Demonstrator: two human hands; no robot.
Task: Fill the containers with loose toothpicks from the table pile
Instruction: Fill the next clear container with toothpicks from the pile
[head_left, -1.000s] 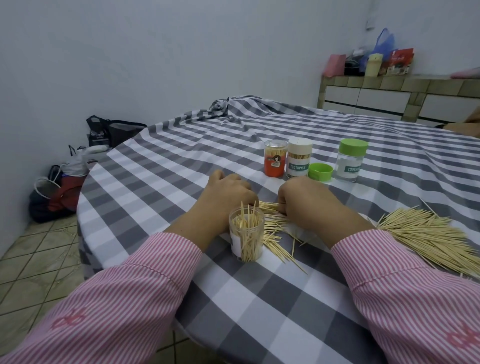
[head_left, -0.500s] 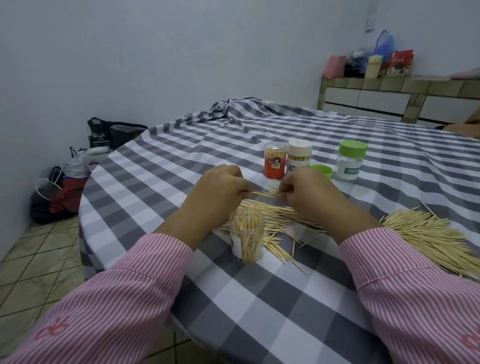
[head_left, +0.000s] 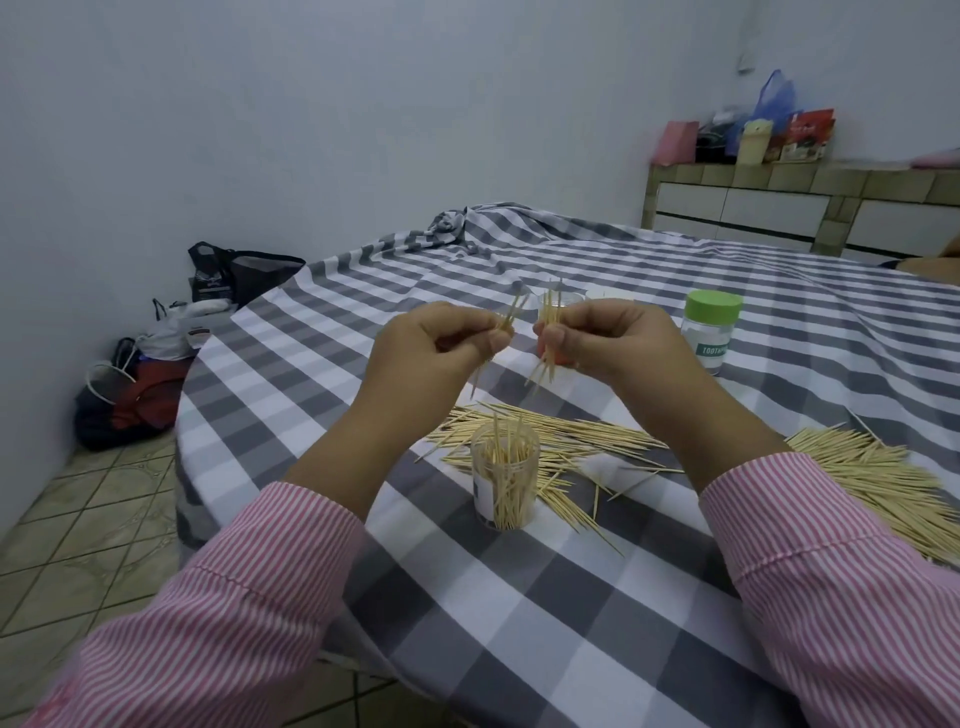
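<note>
On the floor at the far left, against the wall, lie a few bags (head_left: 130, 400), with a black one (head_left: 234, 273) just behind the table's edge. Your left hand (head_left: 431, 353) is raised above the checked tablecloth (head_left: 519, 623), thumb and fingers pinching a few toothpicks (head_left: 506, 325) that stick out above and below the grip. Below and between your two hands stands the open clear container (head_left: 504, 480), upright on the cloth and partly filled with toothpicks standing on end. Just behind and to the right of it a loose scatter of toothpicks (head_left: 561, 441) lies flat on the cloth. Your right hand (head_left: 608, 338) is raised level with the left and close to it, fingers curled round a small bundle of toothpicks (head_left: 545, 343) held nearly upright. Behind that hand two more containers are mostly hidden; only their tops show. Further right stands a closed jar with a green lid (head_left: 710, 332). At the right edge the large toothpick pile (head_left: 883, 483) spreads across the cloth, well apart from the open container. A tiled counter (head_left: 779, 197) with bags on it stands against the back wall.
</note>
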